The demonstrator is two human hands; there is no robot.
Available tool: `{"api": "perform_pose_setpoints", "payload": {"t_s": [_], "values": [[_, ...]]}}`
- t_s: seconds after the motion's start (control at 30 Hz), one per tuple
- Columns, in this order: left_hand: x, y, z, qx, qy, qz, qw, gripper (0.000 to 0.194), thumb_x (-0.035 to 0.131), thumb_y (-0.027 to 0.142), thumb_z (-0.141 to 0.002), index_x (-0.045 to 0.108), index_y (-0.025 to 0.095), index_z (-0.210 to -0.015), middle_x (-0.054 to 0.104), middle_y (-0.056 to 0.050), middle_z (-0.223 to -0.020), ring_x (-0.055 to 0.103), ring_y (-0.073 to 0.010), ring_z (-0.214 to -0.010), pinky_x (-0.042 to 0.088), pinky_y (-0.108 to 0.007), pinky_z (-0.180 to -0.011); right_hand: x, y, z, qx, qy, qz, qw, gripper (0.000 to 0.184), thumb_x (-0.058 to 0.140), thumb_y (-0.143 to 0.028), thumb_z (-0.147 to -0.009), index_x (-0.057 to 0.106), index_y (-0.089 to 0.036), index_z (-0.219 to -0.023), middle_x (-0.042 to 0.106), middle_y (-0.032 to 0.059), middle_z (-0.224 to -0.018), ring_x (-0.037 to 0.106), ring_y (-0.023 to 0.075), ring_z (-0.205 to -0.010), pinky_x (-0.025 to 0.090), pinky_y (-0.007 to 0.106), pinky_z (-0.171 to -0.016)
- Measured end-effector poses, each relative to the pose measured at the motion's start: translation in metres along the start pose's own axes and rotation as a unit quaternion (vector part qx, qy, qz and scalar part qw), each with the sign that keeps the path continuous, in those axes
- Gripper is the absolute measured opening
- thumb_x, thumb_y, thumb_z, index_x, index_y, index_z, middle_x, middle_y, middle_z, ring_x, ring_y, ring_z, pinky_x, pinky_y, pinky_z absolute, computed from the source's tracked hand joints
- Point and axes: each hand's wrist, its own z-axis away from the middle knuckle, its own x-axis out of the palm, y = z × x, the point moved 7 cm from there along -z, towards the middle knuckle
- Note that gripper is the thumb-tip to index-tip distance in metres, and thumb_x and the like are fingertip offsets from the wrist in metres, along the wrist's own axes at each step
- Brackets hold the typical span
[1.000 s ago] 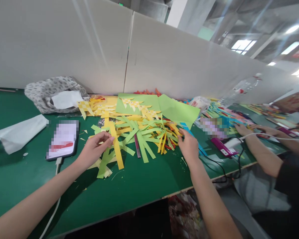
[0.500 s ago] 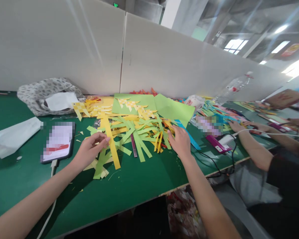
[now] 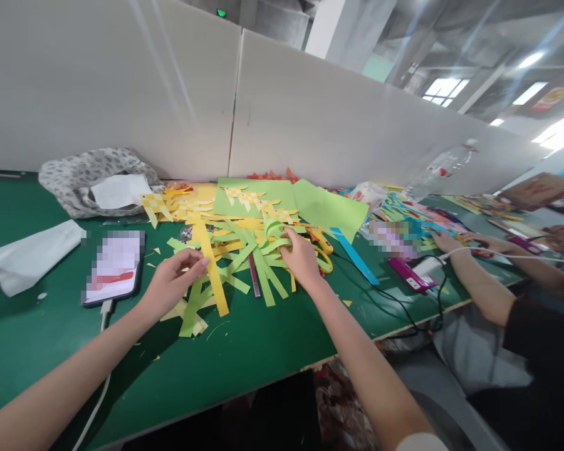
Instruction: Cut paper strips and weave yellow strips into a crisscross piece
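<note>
A long yellow paper strip slants down from the thumb and fingertips of my left hand, which are pinched at its side. My right hand reaches over the pile, its fingers bent against a curled green paper strip; the fingertips are partly hidden. Below and between the hands lies a heap of loose green paper strips mixed with yellow ones. A thin purple stick-like object pokes out of the heap. Right of my right hand are an orange-yellow object and yellow loops.
Yellow checkered woven paper pieces rest on a green sheet behind the heap. A phone on a cable, a patterned cloth bag, a blue strip and a purple power bank surround it. Another person's hands work at right.
My right hand has moved left from the pile's right side onto the green strips, lifting a curled one. My left hand stays at the yellow strip. The view shifted slightly.
</note>
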Motion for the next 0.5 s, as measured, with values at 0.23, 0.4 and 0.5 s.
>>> {"api": "perform_pose_setpoints", "payload": {"t_s": [0.23,0.4,0.5], "values": [[-0.004,-0.002,-0.001,-0.016,0.035,0.025,0.999,0.034,0.059,0.053,-0.080,0.058,0.019,-0.084,0.060,0.000,-0.071,0.057,-0.0140,-0.064,0.043,-0.023,-0.056,0.018,-0.045,-0.022,-0.074,-0.094,-0.105,0.987,0.041,0.048,-0.011,-0.071,0.066,-0.025,-0.106,0.064,0.0045,-0.115,0.062,0.0193,-0.087,0.048,0.034,-0.076],[-0.005,-0.001,-0.001,-0.008,0.043,0.039,0.998,0.031,0.060,0.050,-0.080,0.058,0.019,-0.083,0.059,0.001,-0.071,0.056,-0.0126,-0.064,0.042,-0.023,-0.058,0.035,-0.044,-0.053,0.050,-0.058,-0.202,0.976,0.023,0.043,-0.010,-0.070,0.063,-0.017,-0.078,0.068,0.0031,-0.081,0.058,0.0135,-0.057,0.048,0.030,-0.062],[-0.005,0.000,0.000,-0.004,0.047,0.042,0.998,0.030,0.061,0.049,-0.080,0.058,0.019,-0.083,0.058,0.001,-0.069,0.055,-0.0119,-0.063,0.041,-0.022,-0.058,0.041,-0.054,-0.070,0.069,-0.025,-0.235,0.969,0.028,0.037,-0.008,-0.074,0.058,-0.017,-0.091,0.067,0.0059,-0.099,0.065,0.0147,-0.079,0.052,0.028,-0.070]]}}
